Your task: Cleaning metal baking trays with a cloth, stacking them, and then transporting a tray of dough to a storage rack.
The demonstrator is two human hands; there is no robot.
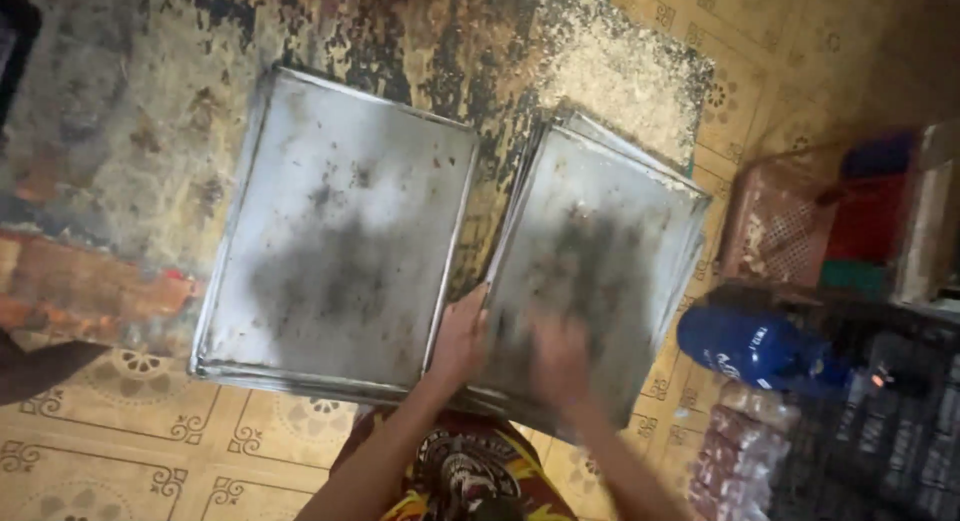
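Observation:
Two stained metal baking trays lie side by side on a worn, blotchy table (120,131). The left tray (340,231) is flat with a dark smudge in its middle. The right tray (610,221) tops a stack of several trays and juts over the table's near edge. My left hand (460,341) grips the near left edge of that right stack, fingers curled over the rim. My right hand (558,361) is blurred and rests flat on the top tray's dark surface, holding nothing that I can see.
Pale crumbs or powder (620,71) cover the table's far right corner. On the patterned tiled floor to the right stand a reddish plastic crate (780,221), a blue cap-like object (750,346), a black crate (890,411) and bagged items (735,451).

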